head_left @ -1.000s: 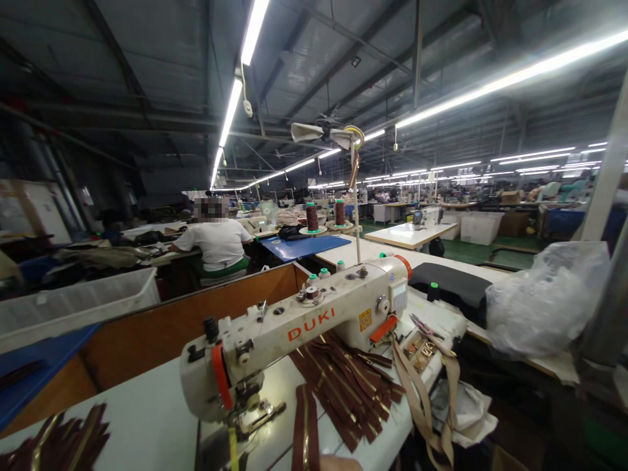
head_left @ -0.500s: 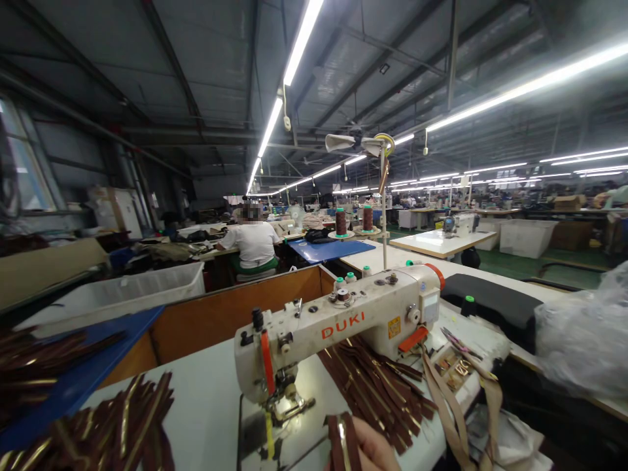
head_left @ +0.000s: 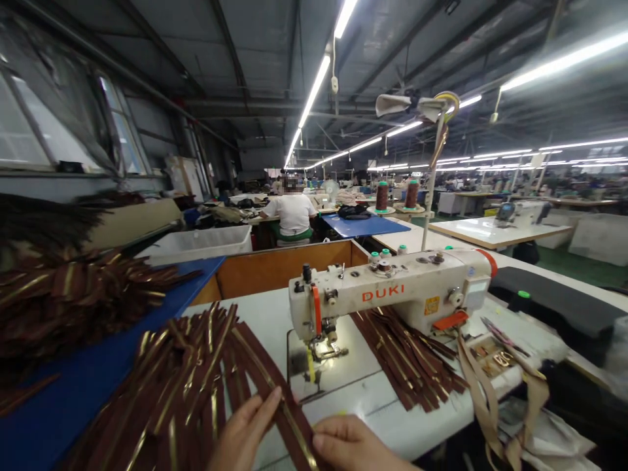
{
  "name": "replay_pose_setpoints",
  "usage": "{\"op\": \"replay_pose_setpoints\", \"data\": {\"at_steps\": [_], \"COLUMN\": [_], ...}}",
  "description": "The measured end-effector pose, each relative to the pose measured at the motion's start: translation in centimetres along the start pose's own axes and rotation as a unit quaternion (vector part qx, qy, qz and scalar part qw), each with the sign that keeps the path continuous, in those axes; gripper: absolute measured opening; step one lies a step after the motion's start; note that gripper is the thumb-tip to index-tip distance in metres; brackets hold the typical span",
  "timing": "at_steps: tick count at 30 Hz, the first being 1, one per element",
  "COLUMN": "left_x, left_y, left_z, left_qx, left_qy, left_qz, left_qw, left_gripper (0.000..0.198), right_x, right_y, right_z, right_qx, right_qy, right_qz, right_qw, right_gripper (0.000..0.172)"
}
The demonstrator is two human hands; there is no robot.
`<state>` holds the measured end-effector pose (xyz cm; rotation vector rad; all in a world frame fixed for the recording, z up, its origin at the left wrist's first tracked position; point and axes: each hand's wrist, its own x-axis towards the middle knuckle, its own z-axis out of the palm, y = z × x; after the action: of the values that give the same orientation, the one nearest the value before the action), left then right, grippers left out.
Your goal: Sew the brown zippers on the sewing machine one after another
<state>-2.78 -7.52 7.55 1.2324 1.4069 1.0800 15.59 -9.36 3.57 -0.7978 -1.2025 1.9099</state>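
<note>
A brown zipper (head_left: 280, 387) with a gold line of teeth lies slantwise between my two hands, in front of the sewing machine (head_left: 387, 291). My left hand (head_left: 250, 425) pinches its left edge, with thumb and fingers pressed together. Lower down, my right hand (head_left: 350, 441) grips the zipper's right edge. To the left, touching its far end, spreads a heap of similar zippers (head_left: 167, 386). Behind the needle area, under the machine arm, lies another bunch of zippers (head_left: 407, 360). The presser foot (head_left: 330, 350) stands apart from the held zipper.
A larger zipper pile (head_left: 73, 301) covers part of a blue board (head_left: 122, 353) at left. On the right are a small parts tray (head_left: 495, 356), scissors (head_left: 500, 335) and beige straps (head_left: 483, 392). A person in a white shirt (head_left: 293, 214) sits farther back.
The view has swung left. My left hand has come into the frame and holds a zipper together with my right hand, which has moved left relative to the machine.
</note>
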Motion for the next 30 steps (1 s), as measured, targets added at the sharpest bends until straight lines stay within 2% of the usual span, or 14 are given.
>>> {"op": "replay_pose_setpoints", "data": {"at_steps": [4,8,10,12,14,16,19,23,25,28,30], "left_x": [2.3,5.1,6.8,8.4,9.6,10.3,10.0,7.6,6.3,5.3,5.2], "left_y": [0.6,0.6,0.6,0.7,0.9,0.9,0.3,-2.5,-4.4,-6.4,-6.9], "left_z": [-1.0,-0.3,0.2,0.7,1.1,1.5,2.1,2.8,3.0,3.1,3.0], "left_qx": [0.005,0.064,0.098,0.123,0.145,0.171,0.213,0.271,0.332,0.432,0.463], "left_qy": [0.033,-0.004,-0.017,-0.015,-0.006,0.005,0.019,0.010,-0.009,-0.016,-0.011], "left_qz": [-0.024,0.033,0.058,0.072,0.095,0.123,0.164,0.213,0.266,0.343,0.359], "left_qw": [0.999,0.997,0.993,0.990,0.985,0.978,0.963,0.939,0.905,0.834,0.810], "left_gripper": [0.050,0.047,0.044,0.039,0.035,0.039,0.029,0.025,0.025,0.029,0.031], "right_x": [-0.2,1.0,2.2,3.4,4.4,4.9,5.1,5.2,5.4,5.5,5.5], "right_y": [0.2,0.4,0.1,-0.4,-0.9,-1.2,-1.2,-0.8,-0.6,-0.4,-0.2], "right_z": [0.2,-0.4,-0.8,-1.2,-1.6,-2.0,-2.4,-2.7,-2.8,-2.9,-3.0], "right_qx": [-0.029,-0.114,-0.198,-0.306,-0.422,-0.516,-0.589,-0.631,-0.635,-0.634,-0.634], "right_qy": [0.030,0.065,0.104,0.149,0.179,0.193,0.189,0.179,0.177,0.171,0.168], "right_qz": [0.013,0.000,-0.023,-0.046,-0.062,-0.071,-0.081,-0.087,-0.078,-0.081,-0.100], "right_qw": [0.999,0.991,0.974,0.939,0.887,0.831,0.782,0.750,0.748,0.749,0.748], "right_gripper": [0.050,0.038,0.027,0.017,0.012,0.010,0.010,0.009,0.009,0.007,0.007]}}
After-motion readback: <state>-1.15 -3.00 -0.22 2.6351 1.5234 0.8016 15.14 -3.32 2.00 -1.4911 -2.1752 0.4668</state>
